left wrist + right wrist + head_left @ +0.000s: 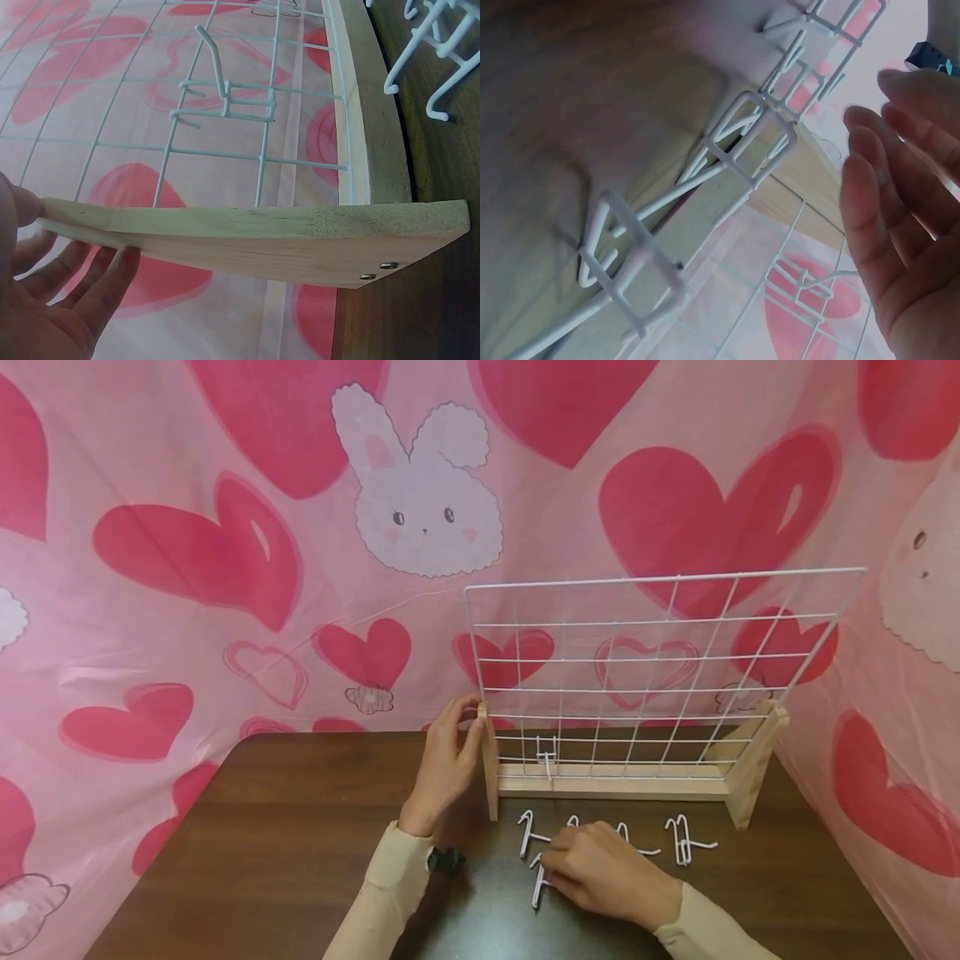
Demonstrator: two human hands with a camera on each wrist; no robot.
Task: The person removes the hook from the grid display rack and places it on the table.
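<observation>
A white wire grid panel (637, 690) stands upright in a wooden stand (611, 787). My left hand (447, 764) grips the stand's left end piece (225, 225), thumb on one side and fingers on the other. One white wire hook (547, 756) hangs low on the panel's left part. Several more hooks lie on the table in front, among them a left one (527, 835), a right one (682, 841) and a nearer one (537, 887). My right hand (603, 872) is over these, fingertips beside the nearer hook and partly hiding others. Its fingers are loosely bent with nothing between them (907, 187).
The dark wooden table (285, 852) runs back to a pink cloth (300, 568) printed with hearts and rabbits, which also covers the right side. The stand's right end piece (753, 768) rises near the table's right edge. Each wrist carries a camera; a black one (447, 860) shows at the left wrist.
</observation>
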